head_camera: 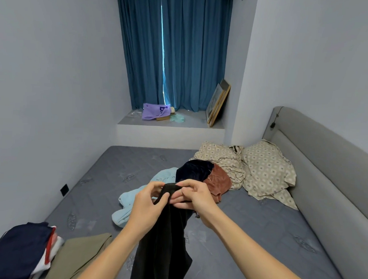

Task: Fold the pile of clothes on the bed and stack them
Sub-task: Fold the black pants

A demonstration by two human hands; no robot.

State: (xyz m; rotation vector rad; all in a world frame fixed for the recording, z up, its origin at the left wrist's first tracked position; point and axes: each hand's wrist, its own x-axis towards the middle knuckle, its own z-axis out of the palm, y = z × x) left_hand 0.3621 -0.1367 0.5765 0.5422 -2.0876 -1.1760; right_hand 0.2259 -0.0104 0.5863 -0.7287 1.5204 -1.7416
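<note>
A home bedroom: a grey mattress with padded headboard at 3 o'clock, patterned pillows, and blue curtains at 12 o'clock over a window ledge.

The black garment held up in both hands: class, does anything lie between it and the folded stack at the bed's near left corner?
Nothing visible blocks it. The black garment hangs from both hands; bare mattress and an olive garment lie before the folded stack. The unfolded pile sits farther back.

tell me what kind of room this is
Most likely a small bedroom: a bare mattress with a padded headboard, patterned pillows, and blue curtains over a window ledge.
</note>
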